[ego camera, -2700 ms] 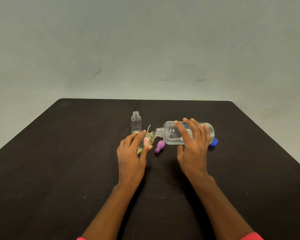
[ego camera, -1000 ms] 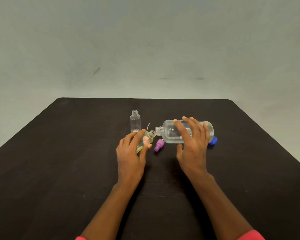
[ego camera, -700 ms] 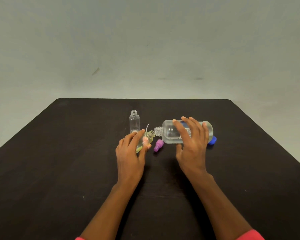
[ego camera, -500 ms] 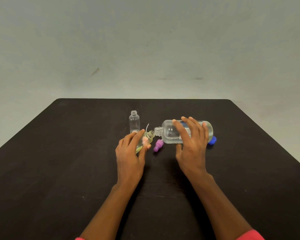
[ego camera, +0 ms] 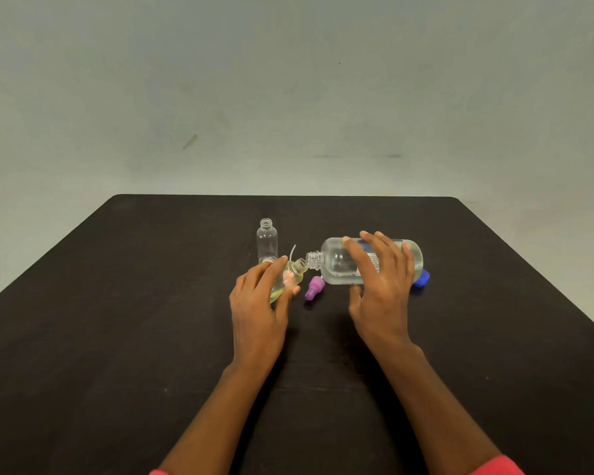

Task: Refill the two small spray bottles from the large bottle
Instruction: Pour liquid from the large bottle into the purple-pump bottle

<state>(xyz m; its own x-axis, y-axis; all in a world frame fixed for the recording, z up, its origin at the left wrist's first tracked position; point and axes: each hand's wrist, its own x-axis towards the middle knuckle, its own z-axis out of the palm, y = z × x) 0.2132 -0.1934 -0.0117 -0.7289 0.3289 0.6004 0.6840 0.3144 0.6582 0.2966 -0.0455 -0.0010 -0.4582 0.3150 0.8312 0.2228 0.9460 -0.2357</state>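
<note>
Clear large bottle [ego camera: 336, 265] lies tipped sideways over the black table [ego camera: 117, 320], right hand [ego camera: 379, 289] curled round it, neck at the mouth of a tilted small bottle [ego camera: 295, 270] gripped by the left hand [ego camera: 258, 303]. Just behind, a second small bottle [ego camera: 267, 241] stands upright, uncapped; a purple cap [ego camera: 314, 287] lies between the hands

I read the large bottle [ego camera: 335, 265] as clear, glossy plastic. The upright small bottle [ego camera: 267, 241] and the tilted small bottle [ego camera: 297, 270] have the same shiny transparent look. The purple cap [ego camera: 314, 287] and blue cap [ego camera: 421, 279] seem opaque, duller plastic. The table [ego camera: 117, 320] is dark, matt and faintly grained.
</note>
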